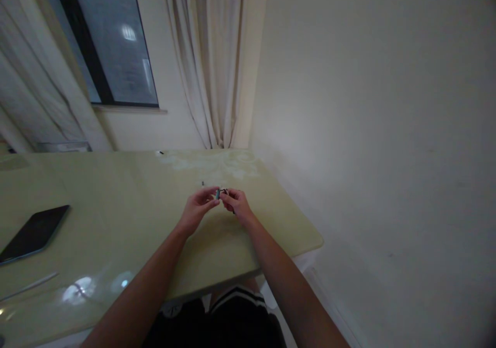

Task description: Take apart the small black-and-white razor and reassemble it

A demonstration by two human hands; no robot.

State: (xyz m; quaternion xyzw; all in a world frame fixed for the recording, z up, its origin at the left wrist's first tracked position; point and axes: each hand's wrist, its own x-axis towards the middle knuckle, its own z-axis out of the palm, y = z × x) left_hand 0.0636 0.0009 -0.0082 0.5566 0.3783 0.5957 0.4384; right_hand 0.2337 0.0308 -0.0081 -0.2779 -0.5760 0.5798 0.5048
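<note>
Fingers of the left hand (195, 209) are pinching a small bluish-green piece (217, 194), thumb below and fingertips above, probably because so slight a thing is offering no room for a fuller grip. Fingers of the right hand (237, 204) are closing around a dark-and-white part (225, 191) just beside it; whether the two are joining or only lying close is too small to tell. Both hands are meeting just above the table (271, 211), near its right end, seemingly so that each is steadying its side of the work in front of the body. Forearms are reaching in over the near edge, and the wearer's dark shorts (242, 319) are showing beneath it, suggesting a seated position that is bringing the hands to a comfortable height.

Just beyond the left fingertips, a tiny dark item (202, 183) is lying on the tabletop, perhaps within easy reach on purpose. Farther back, another small dark bit (161, 153) is sitting near the far edge. A black tablet-like slab (34, 233) is lying flat well to the left, apparently leaving the working spot uncluttered, and a thin pale strip (33, 286) is resting nearer the body. Behind everything, curtains (217, 64) are hanging beside a dark window (112, 38).
</note>
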